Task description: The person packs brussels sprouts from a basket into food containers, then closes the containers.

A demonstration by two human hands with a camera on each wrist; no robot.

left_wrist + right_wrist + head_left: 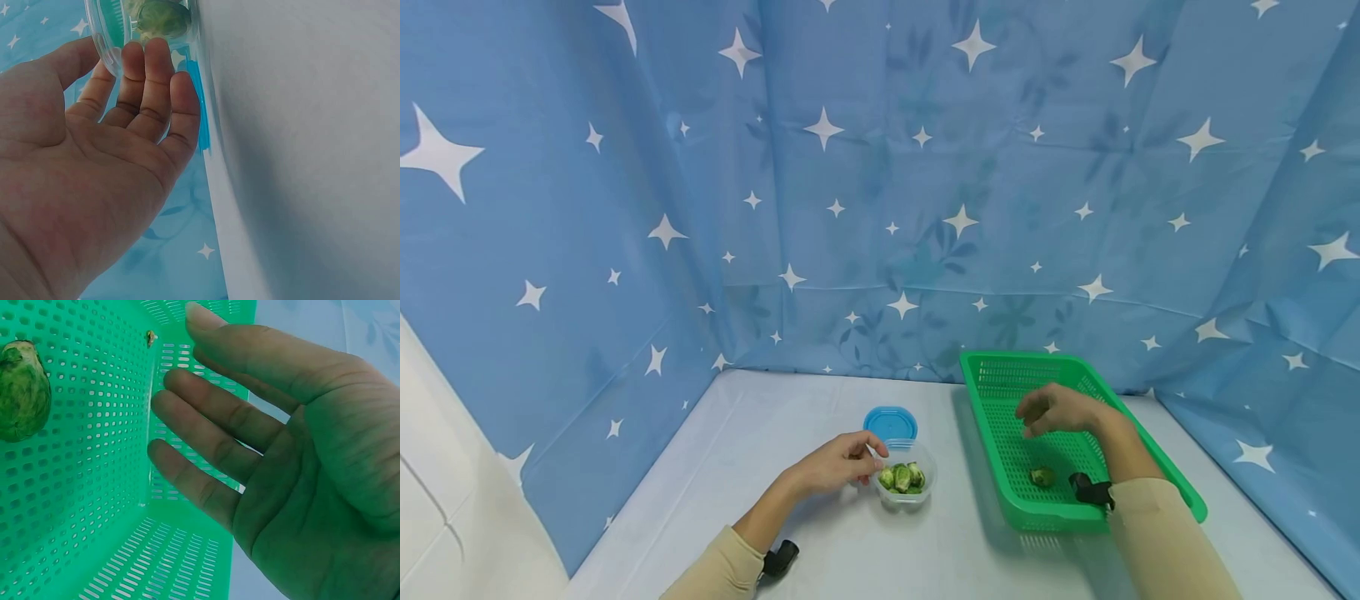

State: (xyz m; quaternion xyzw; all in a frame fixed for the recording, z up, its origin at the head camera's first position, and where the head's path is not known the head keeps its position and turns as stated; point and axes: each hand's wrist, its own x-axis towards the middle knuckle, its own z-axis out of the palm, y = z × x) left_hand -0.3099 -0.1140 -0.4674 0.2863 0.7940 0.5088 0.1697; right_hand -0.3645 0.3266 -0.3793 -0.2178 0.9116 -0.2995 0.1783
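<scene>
A small clear plastic container (930, 477) holds several halved or whole Brussels sprouts (902, 477). My left hand (841, 462) is at its left side, loosely holding it, thumb and index finger at the rim and the other fingertips along the outer wall. My right hand (1060, 411) hovers over the green basket (985, 450), fingers gently bent with nothing in them. One Brussels sprout (1042, 477) lies on the basket floor near its front, below that hand; the right wrist view shows this sprout (24, 394) to the left of the fingertips.
A blue lid (891, 423) lies flat on the white table (700, 467) just behind the container. Close to the basket's far end is a small brownish scrap (150, 339). Blue star-patterned curtains (865, 250) stand behind and at both sides.
</scene>
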